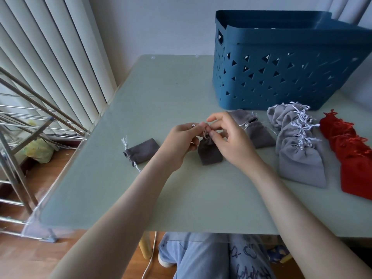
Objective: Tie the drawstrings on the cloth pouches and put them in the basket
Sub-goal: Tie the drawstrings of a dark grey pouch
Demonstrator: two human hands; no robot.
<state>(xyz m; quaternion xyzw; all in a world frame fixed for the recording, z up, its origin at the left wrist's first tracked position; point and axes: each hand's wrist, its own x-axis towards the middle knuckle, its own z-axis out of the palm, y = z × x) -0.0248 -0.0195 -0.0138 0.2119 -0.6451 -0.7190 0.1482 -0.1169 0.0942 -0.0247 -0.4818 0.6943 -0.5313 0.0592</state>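
Observation:
A small dark grey pouch [209, 153] lies on the table's middle. My left hand [179, 146] and my right hand [231, 141] both pinch its silver drawstring at the pouch's gathered mouth. Another dark grey pouch [142, 151] lies to the left with its mouth cinched. Two more dark grey pouches [259, 133] sit behind my right hand. A row of several light grey pouches [300, 141] and a row of red pouches [350, 150] lie at the right. The blue perforated basket [281, 69] stands at the back right.
The pale green table [161, 93] has a clear plastic cover whose edge hangs off at the left. A metal drying rack [24, 121] stands left of the table beside vertical blinds. My knees show under the front edge.

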